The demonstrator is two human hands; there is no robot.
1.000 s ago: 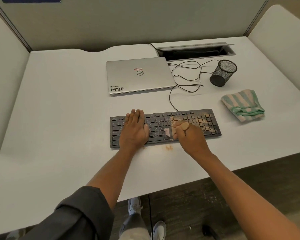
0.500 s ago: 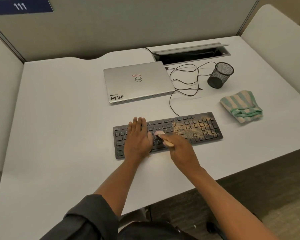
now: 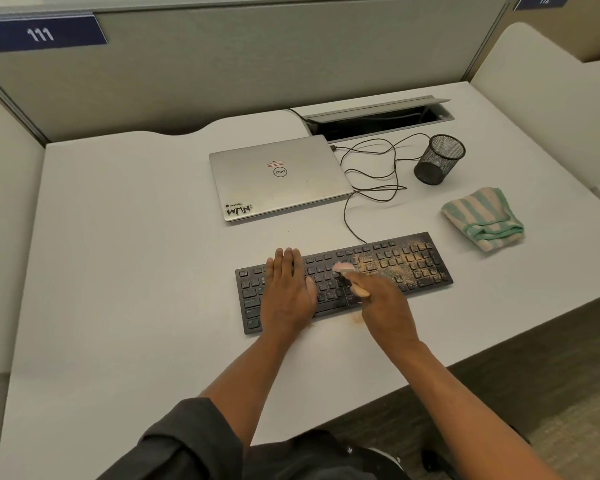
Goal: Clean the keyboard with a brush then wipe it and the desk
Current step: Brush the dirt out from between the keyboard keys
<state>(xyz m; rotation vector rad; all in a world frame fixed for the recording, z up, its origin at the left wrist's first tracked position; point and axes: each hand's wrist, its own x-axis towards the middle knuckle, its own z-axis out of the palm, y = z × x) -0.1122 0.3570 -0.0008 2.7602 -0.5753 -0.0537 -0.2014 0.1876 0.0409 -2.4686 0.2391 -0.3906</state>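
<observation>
Brush (image 3: 347,271) in R hand (image 3: 388,310) fingers, bristles on keyboard (image 3: 395,268).

Your left hand (image 3: 287,292) lies flat, palm down, fingers straight and close together, pointing away from you. Your right hand (image 3: 387,308) is curled in a grip with the knuckles up. Both forearms are bare and stretched forward; a dark sleeve (image 3: 184,445) is bunched at your left elbow.

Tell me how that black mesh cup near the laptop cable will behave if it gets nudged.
The mesh cup looks empty and see-through, so it is probably light and slides easily on the smooth desk. It is tall for its base, so a high push might tip it. Once down, its round wall would likely roll.
</observation>
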